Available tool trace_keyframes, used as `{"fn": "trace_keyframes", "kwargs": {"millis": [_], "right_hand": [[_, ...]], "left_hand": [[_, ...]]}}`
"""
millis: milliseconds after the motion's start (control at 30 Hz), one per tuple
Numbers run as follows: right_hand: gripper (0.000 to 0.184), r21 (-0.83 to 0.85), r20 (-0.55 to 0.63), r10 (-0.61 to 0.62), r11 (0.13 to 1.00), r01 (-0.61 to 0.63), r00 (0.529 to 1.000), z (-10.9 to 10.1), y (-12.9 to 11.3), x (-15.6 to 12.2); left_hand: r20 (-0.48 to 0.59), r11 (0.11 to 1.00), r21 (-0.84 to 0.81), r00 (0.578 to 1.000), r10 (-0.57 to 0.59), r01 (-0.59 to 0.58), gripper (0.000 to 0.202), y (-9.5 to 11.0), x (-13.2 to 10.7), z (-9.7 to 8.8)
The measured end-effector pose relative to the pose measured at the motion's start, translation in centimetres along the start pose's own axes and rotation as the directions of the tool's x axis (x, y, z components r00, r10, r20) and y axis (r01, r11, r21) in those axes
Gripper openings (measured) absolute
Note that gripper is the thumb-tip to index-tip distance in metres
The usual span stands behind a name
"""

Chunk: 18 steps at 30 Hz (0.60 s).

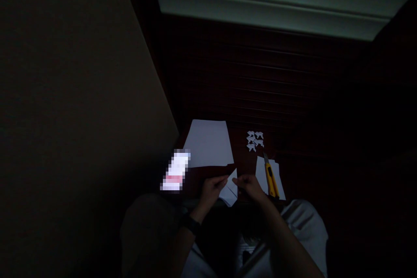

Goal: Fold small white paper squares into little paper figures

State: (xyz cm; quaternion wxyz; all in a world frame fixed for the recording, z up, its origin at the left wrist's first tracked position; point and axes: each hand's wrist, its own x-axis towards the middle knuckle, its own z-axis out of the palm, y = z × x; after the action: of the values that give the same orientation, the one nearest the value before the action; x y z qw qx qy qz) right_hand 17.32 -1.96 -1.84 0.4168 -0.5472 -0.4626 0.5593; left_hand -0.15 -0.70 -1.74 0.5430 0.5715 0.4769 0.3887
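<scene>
A partly folded sheet of white paper, pointed at its top, is held between my two hands over the near edge of a small dark table. My left hand pinches its left side, thumb and fingers together. On the right side, my right hand grips the paper near its upper part. Just right of that hand lies a yellow utility knife with its blade out, resting on smaller white paper. Several small folded paper figures sit grouped beyond the hands.
A large white sheet lies at the back left of the table. Beside it, at the left edge, is a bright blurred-out screen. A wall rises close on the left, and dark slatted panelling stands behind. The room is dim.
</scene>
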Motion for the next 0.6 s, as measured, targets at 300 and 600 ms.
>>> {"fn": "trace_keyframes", "kwargs": {"millis": [300,600], "right_hand": [[0.037,-0.021,0.001,0.029,0.999,-0.029,1.000,0.07,-0.25,0.00],[0.036,-0.032,-0.012,0.028,0.999,-0.028,1.000,0.02,0.07,0.08]], "left_hand": [[0.053,0.994,-0.068,0.996,-0.077,0.081,0.035,1.10,0.10,-1.01],[0.068,0.988,-0.106,0.992,-0.104,0.111,0.039,1.05,-0.05,-0.72]]}}
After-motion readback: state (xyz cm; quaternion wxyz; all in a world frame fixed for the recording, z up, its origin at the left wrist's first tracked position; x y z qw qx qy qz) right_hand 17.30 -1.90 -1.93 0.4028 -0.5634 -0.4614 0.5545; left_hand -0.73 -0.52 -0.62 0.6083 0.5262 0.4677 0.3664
